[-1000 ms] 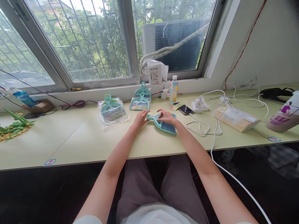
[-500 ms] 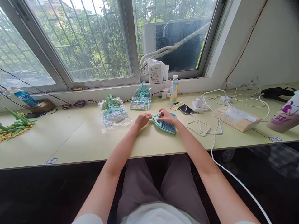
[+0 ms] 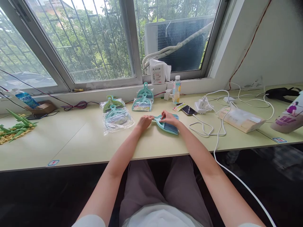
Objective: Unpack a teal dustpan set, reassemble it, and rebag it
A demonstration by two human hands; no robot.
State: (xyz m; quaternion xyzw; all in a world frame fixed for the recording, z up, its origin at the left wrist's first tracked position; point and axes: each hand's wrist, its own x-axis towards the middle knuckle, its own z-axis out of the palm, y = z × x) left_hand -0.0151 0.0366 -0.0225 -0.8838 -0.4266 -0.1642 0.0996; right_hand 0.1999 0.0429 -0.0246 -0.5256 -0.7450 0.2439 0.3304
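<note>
A teal dustpan (image 3: pixel 162 126) lies on the table in front of me, its handle pointing left. A small hand brush (image 3: pixel 170 127) with dark bristles sits in it. My left hand (image 3: pixel 145 121) is closed round the handle end. From above, my right hand (image 3: pixel 169 118) pinches at the brush's handle, which its fingers partly hide. To the left are a teal set (image 3: pixel 115 114) and a green dustpan (image 3: pixel 111 101) in clear plastic wrap. Another wrapped teal dustpan set (image 3: pixel 142 102) rests against the windowsill.
Right of the hands are a phone (image 3: pixel 188 109), a drink bottle (image 3: pixel 176 90), a white charger block (image 3: pixel 202 105), looping white cables (image 3: pixel 221 135), a tissue pack (image 3: pixel 241 119) and a printed cup (image 3: pixel 288 115). A plant (image 3: pixel 20 123) stands far left. The table's front edge (image 3: pixel 161 156) is close to me.
Almost nothing differs. Both hands keep their places on the dustpan and brush; the view shifts very slightly.
</note>
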